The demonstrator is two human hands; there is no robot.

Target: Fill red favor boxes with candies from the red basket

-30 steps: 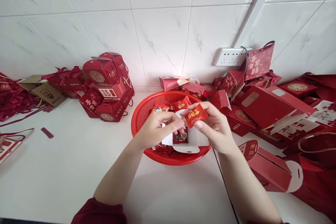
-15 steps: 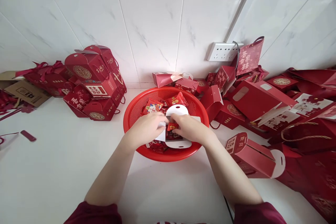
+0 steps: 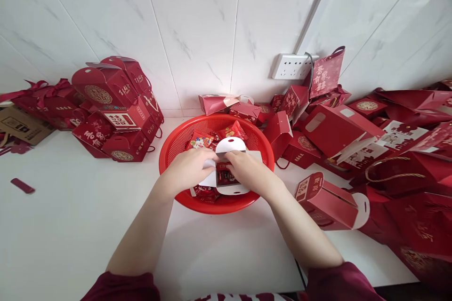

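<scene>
An unfolded box with white inner flaps (image 3: 231, 145) rests in a red perforated basket (image 3: 169, 169). Red-wrapped sweets (image 3: 226, 176) lie inside the box, and more red packets (image 3: 201, 140) lie around it in the basket. My left hand (image 3: 192, 167) is at the box's left side, its fingers closed on the edge near the back flap. My right hand (image 3: 247, 169) is at the right side, fingers bent over the box's back edge by the sweets. The fingertips of both hands are partly hidden.
Red gift boxes (image 3: 122, 120) are stacked at the left, beside a brown carton (image 3: 24, 124). Many red boxes and bags (image 3: 342, 134) crowd the right. One open box (image 3: 328, 202) stands near my right forearm. A white socket strip (image 3: 292, 67) is on the tiled wall.
The view has shifted slightly, so the scene sits further left. My right fingers have moved from the sweets towards the box's back edge. A red packet there has dropped lower or is now covered.
</scene>
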